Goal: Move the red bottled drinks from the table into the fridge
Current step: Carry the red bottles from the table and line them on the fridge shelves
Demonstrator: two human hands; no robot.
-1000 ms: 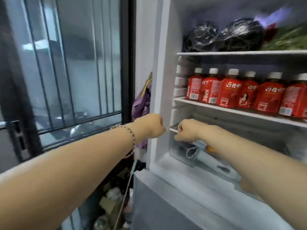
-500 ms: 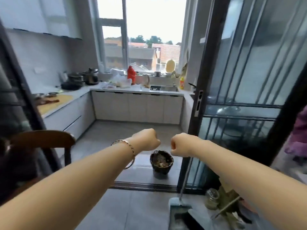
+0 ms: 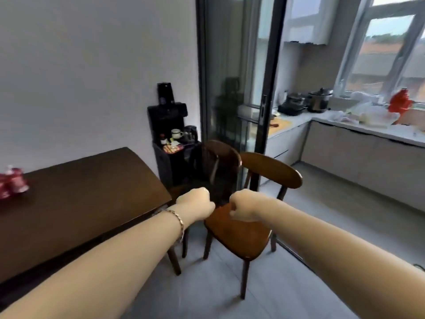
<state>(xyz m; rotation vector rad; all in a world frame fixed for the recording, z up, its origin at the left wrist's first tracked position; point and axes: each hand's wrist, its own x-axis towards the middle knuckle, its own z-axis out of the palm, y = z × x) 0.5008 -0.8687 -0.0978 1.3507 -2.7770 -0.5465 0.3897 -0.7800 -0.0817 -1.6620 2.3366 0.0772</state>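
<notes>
- L hand (image 3: 197, 204): fingers curled into a fist, nothing in it; held out in front at mid-frame, over the table corner & chair seat.
- R hand (image 3: 245, 208): also a closed fist, empty; just beside the L hand, small gap btwn them, not touching.
- Metal bracelet (image 3: 177, 218) on the L wrist.
- Red bottled drinks (image 3: 12, 183): on the dark wooden table (image 3: 80, 192), at far L edge of view, well apart from both hands; blurred, so count & whether upright can't be told.
- Wooden chair (image 3: 243, 236) on the floor below the hands, seat toward the table; 2nd dark chair (image 3: 220, 162) behind it, near the table's far corner.
- Black water dispenser (image 3: 167, 125) against the wall past the table; white mug (image 3: 176, 134) & dark kettle (image 3: 190, 132) on its shelf.
- Black-framed sliding glass door (image 3: 230, 88) R of the dispenser.
- Kitchen counter (image 3: 372, 131) at R, under a window (image 3: 391, 54); pots (image 3: 319, 100) at its corner, a red obj (image 3: 401, 103) & white bags by the window, too blurred to name.
</notes>
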